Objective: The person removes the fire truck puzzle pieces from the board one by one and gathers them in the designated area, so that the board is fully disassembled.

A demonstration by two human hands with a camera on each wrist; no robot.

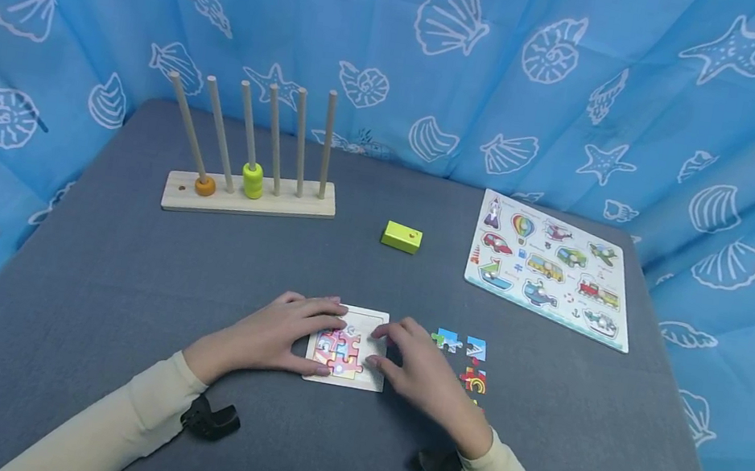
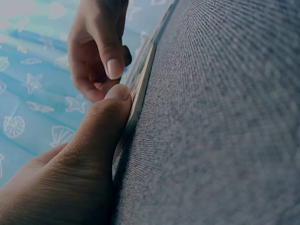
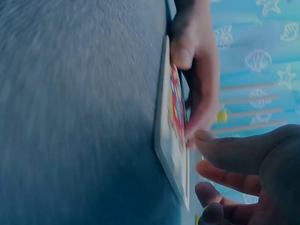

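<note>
A small square wooden jigsaw tray [image 1: 366,384] lies on the table in front of me, with joined pink-and-red jigsaw pieces [image 1: 346,361] in its left and middle part. My left hand [image 1: 270,337] grips the tray's left side, thumb at the near edge and fingers reaching across the far part, covering some of it. In the left wrist view, the left thumb [image 2: 105,115] presses on the tray's edge. Over the tray's right side hovers my right hand [image 1: 425,381], thumb and fingers apart. The right wrist view shows nothing between the right fingers [image 3: 227,176].
Loose jigsaw pieces [image 1: 476,349] lie right of the tray, partly behind the right hand. Farther back are a yellow-green block [image 1: 402,238], a wooden peg stand [image 1: 250,204] with a few rings, and a vehicle picture board [image 1: 530,246]. A blue curtain [image 1: 405,52] hangs behind.
</note>
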